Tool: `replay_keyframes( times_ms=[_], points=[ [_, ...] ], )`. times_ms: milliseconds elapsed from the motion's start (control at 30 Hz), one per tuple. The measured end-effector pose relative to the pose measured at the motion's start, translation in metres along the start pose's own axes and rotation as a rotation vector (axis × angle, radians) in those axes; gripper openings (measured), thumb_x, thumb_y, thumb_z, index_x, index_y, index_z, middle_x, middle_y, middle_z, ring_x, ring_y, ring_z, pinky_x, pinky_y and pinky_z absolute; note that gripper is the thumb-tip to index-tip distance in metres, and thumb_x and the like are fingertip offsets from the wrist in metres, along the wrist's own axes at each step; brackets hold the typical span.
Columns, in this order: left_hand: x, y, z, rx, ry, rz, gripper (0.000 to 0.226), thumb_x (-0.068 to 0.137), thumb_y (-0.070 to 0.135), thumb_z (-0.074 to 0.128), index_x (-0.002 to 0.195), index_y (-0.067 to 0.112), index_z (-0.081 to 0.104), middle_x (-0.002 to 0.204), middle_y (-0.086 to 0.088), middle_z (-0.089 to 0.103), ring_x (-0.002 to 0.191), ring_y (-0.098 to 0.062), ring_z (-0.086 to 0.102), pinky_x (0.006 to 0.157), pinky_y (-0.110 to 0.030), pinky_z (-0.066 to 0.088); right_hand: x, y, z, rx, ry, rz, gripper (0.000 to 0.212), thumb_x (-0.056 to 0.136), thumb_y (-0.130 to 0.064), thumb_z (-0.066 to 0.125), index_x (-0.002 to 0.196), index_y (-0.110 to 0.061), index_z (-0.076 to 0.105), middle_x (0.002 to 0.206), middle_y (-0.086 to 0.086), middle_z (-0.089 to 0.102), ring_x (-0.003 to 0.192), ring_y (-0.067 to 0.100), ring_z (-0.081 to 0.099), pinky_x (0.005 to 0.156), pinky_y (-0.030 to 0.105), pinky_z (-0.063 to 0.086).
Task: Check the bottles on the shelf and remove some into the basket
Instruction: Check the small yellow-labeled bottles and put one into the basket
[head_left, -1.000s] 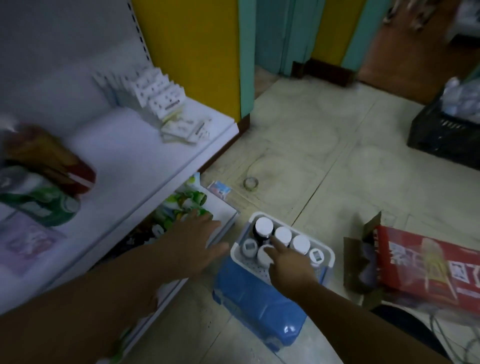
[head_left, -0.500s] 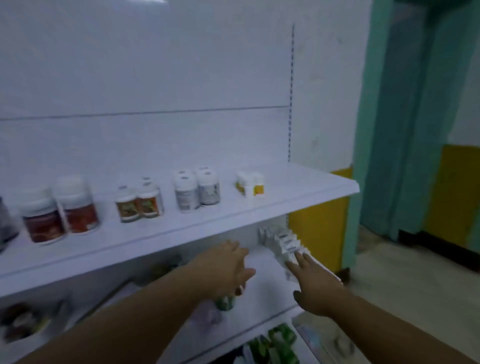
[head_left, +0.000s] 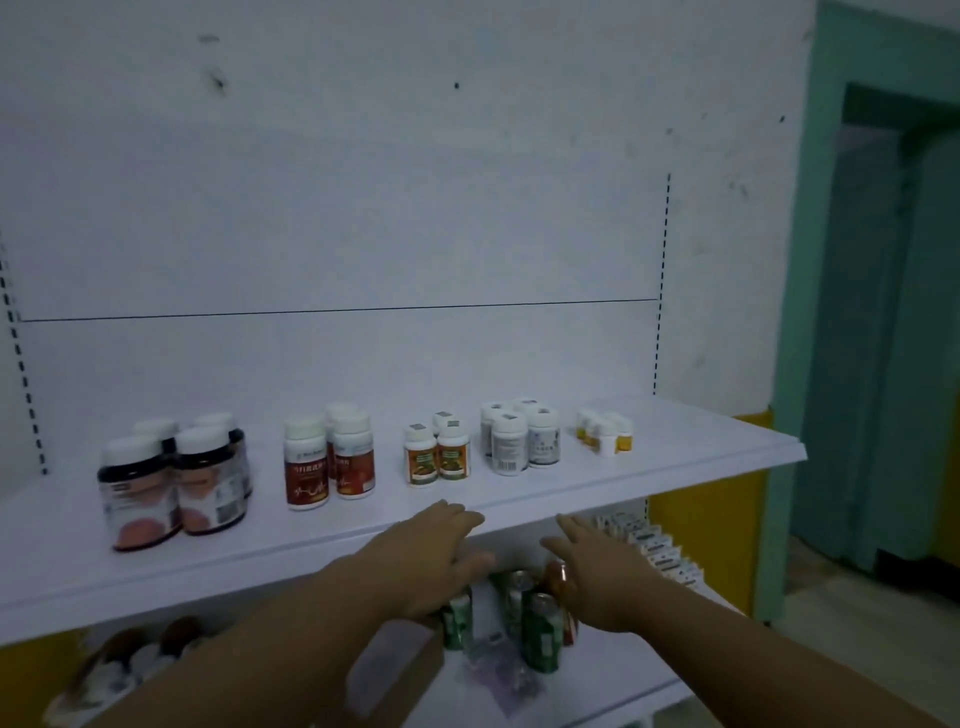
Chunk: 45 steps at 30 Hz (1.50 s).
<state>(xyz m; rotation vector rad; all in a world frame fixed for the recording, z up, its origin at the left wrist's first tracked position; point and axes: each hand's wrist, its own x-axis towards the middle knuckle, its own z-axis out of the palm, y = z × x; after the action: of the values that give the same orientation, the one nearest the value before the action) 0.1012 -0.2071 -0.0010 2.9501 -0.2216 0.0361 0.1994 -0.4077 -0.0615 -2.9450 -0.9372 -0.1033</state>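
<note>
Five clusters of bottles line a white shelf (head_left: 675, 467), all standing upright and set back from its front edge, which leaves a bare strip of board along the lip. Nearest the left end stand dark bottles with white caps (head_left: 174, 480), then red-labelled bottles (head_left: 328, 460), small orange-and-green-labelled bottles (head_left: 438, 453), white bottles with pale labels (head_left: 521, 436) and, closest to the right end, tiny yellow-labelled bottles (head_left: 605, 434). Clear gaps separate each cluster, and the white back panel (head_left: 337, 208) above them is bare.

A person's left hand (head_left: 431, 558) reaches in just below the shelf's front edge, palm down, fingers extended and held loosely together, its fingertips overlapping the lip and gripping nothing. The right hand (head_left: 597, 569) hovers beside it, a gap between the two, fingers slightly spread and empty. Under both hands, on the lower shelf (head_left: 623, 670), stand green cans (head_left: 540, 634), with small white boxes (head_left: 652, 545) in a row toward its right end. A teal door frame (head_left: 795, 312) borders the shelving on the right.
</note>
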Motion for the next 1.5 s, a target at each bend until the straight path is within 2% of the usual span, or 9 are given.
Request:
replay_keyframes(
  times_ms=[400, 700, 833, 1033, 1133, 1233, 1300, 1400, 1500],
  points=[
    [0.089, 0.036, 0.032, -0.046, 0.015, 0.138, 0.059, 0.091, 0.056, 0.036, 0.145, 0.034, 0.023, 0.156, 0.009, 0.019, 0.143, -0.008, 0.015, 0.115, -0.027, 0.014, 0.02, 0.096, -0.014, 0.009, 0.13, 0.1, 0.065, 0.091, -0.03, 0.049, 0.149, -0.021, 0.02, 0.16, 0.005, 0.007, 0.147, 0.019, 0.007, 0.117, 0.037, 0.021],
    [0.182, 0.087, 0.047, -0.211, 0.119, 0.068, 0.051, 0.092, 0.05, 0.042, 0.14, 0.038, 0.03, 0.15, 0.015, 0.03, 0.134, -0.005, 0.031, 0.112, -0.026, 0.026, 0.103, 0.196, -0.001, 0.326, 0.36, 0.167, 0.063, 0.096, -0.033, 0.042, 0.15, -0.025, 0.011, 0.159, 0.006, 0.013, 0.142, 0.024, 0.024, 0.113, 0.036, 0.026],
    [0.197, 0.102, 0.057, -0.364, 0.177, -0.004, 0.046, 0.092, 0.043, 0.047, 0.137, 0.039, 0.035, 0.145, 0.018, 0.036, 0.127, -0.001, 0.035, 0.11, -0.024, 0.028, 0.141, 0.214, 0.002, 0.522, 0.443, 0.136, 0.054, 0.099, -0.039, 0.037, 0.149, -0.031, 0.018, 0.157, 0.003, 0.02, 0.14, 0.021, 0.029, 0.109, 0.035, 0.03],
    [0.205, 0.109, 0.064, -0.545, 0.459, -0.072, 0.034, 0.092, 0.027, 0.053, 0.123, 0.038, 0.046, 0.122, 0.028, 0.041, 0.116, 0.005, 0.035, 0.107, -0.018, 0.027, 0.154, 0.214, 0.012, 0.625, 0.615, 0.302, 0.038, 0.093, -0.048, 0.043, 0.128, -0.033, 0.047, 0.122, -0.006, 0.063, 0.103, 0.015, 0.061, 0.087, 0.032, 0.046],
    [0.207, 0.118, 0.072, -0.685, 0.516, -0.091, 0.024, 0.087, 0.03, 0.055, 0.107, 0.043, 0.051, 0.107, 0.036, 0.045, 0.103, 0.008, 0.046, 0.101, -0.018, 0.035, 0.152, 0.213, 0.01, 0.666, 0.681, 0.364, 0.034, 0.091, -0.046, 0.05, 0.121, -0.03, 0.049, 0.111, -0.006, 0.067, 0.096, 0.014, 0.063, 0.082, 0.033, 0.051],
    [0.206, 0.124, 0.08, -0.796, 0.563, -0.097, 0.018, 0.083, 0.031, 0.056, 0.097, 0.042, 0.056, 0.107, 0.03, 0.056, 0.098, 0.013, 0.051, 0.087, -0.005, 0.038, 0.147, 0.212, 0.01, 0.73, 0.7, 0.361, 0.032, 0.09, -0.042, 0.054, 0.118, -0.027, 0.051, 0.106, -0.009, 0.064, 0.091, 0.012, 0.061, 0.08, 0.03, 0.049],
    [0.207, 0.124, 0.085, -0.922, 0.538, -0.142, 0.023, 0.088, 0.014, 0.06, 0.091, 0.036, 0.06, 0.103, 0.013, 0.068, 0.093, 0.005, 0.061, 0.083, -0.007, 0.046, 0.141, 0.214, 0.003, 0.856, 0.65, 0.34, 0.029, 0.091, -0.036, 0.056, 0.118, -0.026, 0.053, 0.106, -0.008, 0.061, 0.092, 0.013, 0.06, 0.08, 0.028, 0.048],
    [0.205, 0.121, 0.081, -1.301, 0.4, -0.229, 0.018, 0.089, 0.004, 0.055, 0.096, 0.017, 0.065, 0.089, -0.007, 0.075, 0.085, -0.018, 0.071, 0.08, -0.03, 0.057, 0.124, 0.213, -0.026, 1.453, 0.571, 0.296, 0.016, 0.093, -0.02, 0.057, 0.109, -0.02, 0.06, 0.104, 0.003, 0.065, 0.092, 0.02, 0.066, 0.075, 0.023, 0.055],
    [0.206, 0.122, 0.065, -1.731, 0.225, -0.247, 0.023, 0.094, 0.014, 0.042, 0.105, 0.005, 0.06, 0.084, -0.013, 0.075, 0.077, -0.027, 0.073, 0.065, -0.033, 0.06, 0.092, 0.197, -0.057, 1.709, 0.449, 0.13, 0.013, 0.088, -0.015, 0.061, 0.1, -0.018, 0.065, 0.099, 0.007, 0.071, 0.084, 0.02, 0.071, 0.073, 0.029, 0.058]
  ],
)
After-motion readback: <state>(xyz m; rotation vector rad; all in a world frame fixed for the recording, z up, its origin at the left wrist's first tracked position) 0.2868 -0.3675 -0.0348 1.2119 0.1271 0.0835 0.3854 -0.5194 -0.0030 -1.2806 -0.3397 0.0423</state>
